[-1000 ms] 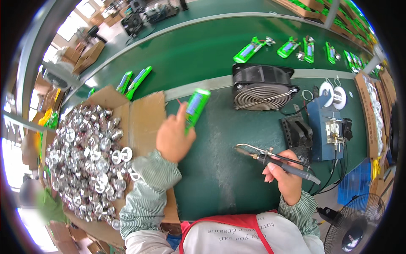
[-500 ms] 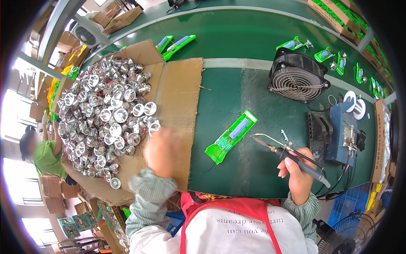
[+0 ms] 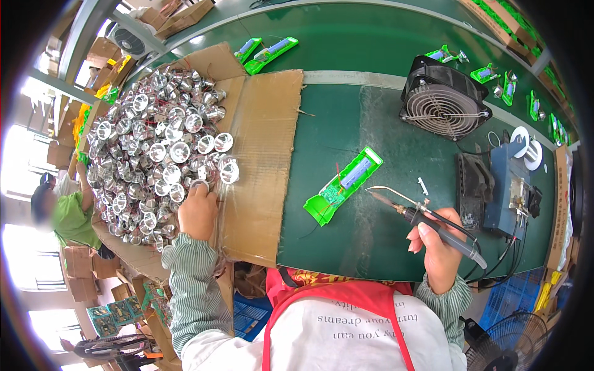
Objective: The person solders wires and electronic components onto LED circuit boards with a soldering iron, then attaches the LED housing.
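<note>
My left hand (image 3: 198, 213) is at the near right edge of a heap of silvery lamp reflectors (image 3: 158, 151) with thin red wires. Its curled fingers close on one reflector (image 3: 197, 184), which they partly cover. In my right hand (image 3: 438, 247) is a soldering iron (image 3: 442, 234) with a thin curved metal tube fixed alongside, its tip pointing left. Left of that tip, a bright green open housing (image 3: 343, 185) lies tilted on the green table, holding a blue cylindrical battery (image 3: 356, 174), a small green circuit board (image 3: 332, 196) and thin wires.
The reflectors fill an opened cardboard box (image 3: 263, 167). A black fan (image 3: 445, 102) stands at the back right, near a blue soldering station (image 3: 504, 185) and solder wire spools (image 3: 526, 148). More green housings (image 3: 272, 54) lie along the far strip. A co-worker (image 3: 74, 213) is at far left.
My left hand has moved left and slightly nearer, from beside the cardboard flap onto the reflectors. The soldering iron stays nearly in place. The whole view has shifted slightly.
</note>
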A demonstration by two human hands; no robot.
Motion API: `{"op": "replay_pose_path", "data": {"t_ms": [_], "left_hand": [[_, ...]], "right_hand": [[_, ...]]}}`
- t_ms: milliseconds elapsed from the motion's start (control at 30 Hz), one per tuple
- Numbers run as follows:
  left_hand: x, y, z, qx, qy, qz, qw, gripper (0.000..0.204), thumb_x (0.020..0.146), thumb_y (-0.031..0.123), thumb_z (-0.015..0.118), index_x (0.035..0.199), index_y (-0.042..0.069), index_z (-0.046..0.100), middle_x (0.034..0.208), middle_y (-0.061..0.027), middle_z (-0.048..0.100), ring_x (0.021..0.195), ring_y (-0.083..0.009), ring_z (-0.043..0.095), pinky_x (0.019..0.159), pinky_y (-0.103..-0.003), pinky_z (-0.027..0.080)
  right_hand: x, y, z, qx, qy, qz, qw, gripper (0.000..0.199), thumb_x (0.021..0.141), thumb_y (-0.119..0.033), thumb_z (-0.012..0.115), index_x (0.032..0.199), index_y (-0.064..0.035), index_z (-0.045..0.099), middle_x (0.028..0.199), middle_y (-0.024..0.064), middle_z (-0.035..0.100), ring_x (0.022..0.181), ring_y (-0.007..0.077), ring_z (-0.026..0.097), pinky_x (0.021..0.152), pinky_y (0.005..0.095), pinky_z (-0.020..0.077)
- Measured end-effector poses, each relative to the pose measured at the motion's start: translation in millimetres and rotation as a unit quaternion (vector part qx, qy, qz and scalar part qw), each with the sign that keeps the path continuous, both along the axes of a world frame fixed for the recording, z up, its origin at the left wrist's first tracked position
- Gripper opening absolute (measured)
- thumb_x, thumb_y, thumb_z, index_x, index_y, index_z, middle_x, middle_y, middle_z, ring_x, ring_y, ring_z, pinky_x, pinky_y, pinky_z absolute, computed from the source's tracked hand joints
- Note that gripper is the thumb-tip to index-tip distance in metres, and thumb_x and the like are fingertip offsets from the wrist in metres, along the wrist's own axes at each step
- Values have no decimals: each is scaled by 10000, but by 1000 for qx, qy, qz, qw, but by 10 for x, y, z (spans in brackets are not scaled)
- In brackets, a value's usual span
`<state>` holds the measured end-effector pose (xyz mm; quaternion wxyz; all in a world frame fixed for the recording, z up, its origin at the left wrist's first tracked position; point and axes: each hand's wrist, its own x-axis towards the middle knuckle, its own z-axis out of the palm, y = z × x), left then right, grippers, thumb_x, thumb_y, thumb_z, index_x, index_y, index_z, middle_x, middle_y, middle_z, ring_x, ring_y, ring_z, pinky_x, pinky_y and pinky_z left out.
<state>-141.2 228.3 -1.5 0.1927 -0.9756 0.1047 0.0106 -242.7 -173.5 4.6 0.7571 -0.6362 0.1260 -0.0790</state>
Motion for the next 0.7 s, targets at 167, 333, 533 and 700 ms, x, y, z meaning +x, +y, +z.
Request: {"op": "replay_pose_path", "data": {"t_ms": [167,333,533,700], "left_hand": [[65,-191,40,-298,-69,-107,946,89,722,80,619,800,42,598,777,-73,559,747,-226,548,580,-337,459],[120,-569,-62,-510,27,67,857,105,757,50,613,858,20,607,739,-85,573,573,-157,533,537,-271,431],[53,-1036,-47,-584,95,40,805,98,776,58,621,852,-3,610,746,-81,549,625,-148,530,573,-270,432],[-92,-1404,-33,-586,136,4,799,75,749,42,624,820,18,617,716,-93,554,656,-198,533,602,-300,430]], "right_hand": [[-35,-28,-1,45,11,29,999,162,794,41,549,934,39,469,689,147,603,528,132,568,473,222,465],[-38,6,19,44,38,30,998,131,791,35,562,895,39,482,696,139,606,543,128,576,483,222,474],[17,96,34,46,14,57,997,134,785,42,545,896,19,475,675,151,600,510,138,572,455,232,474],[72,149,-14,25,5,107,994,140,787,41,555,905,25,482,686,149,602,534,138,584,465,242,474]]}}
